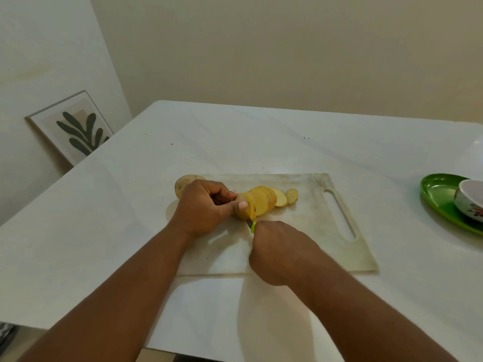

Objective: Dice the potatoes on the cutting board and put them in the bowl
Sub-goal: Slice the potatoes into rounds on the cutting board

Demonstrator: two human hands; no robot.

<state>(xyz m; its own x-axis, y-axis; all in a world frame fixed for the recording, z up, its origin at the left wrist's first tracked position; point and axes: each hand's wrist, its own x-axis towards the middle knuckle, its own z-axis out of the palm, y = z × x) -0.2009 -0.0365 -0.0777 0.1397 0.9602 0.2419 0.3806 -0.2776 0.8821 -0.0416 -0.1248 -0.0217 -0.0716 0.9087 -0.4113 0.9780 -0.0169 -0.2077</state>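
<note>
A white cutting board (pixel 308 231) lies on the table in front of me. On it, a yellow potato (pixel 261 201) is cut into several round slices that lean to the right, with an end piece (pixel 292 195) beside them. My left hand (pixel 203 207) grips the uncut end of this potato, thumb against its side. My right hand (pixel 277 246) grips a knife with a green handle (pixel 253 227); its blade is in the potato and mostly hidden. A whole potato (pixel 183 185) lies at the board's far left corner, partly behind my left hand.
A white bowl (pixel 470 202) with a flower print sits on a green plate (pixel 441 199) at the right edge of the white table (pixel 104 231). A framed leaf picture (pixel 75 129) leans against the wall at the left.
</note>
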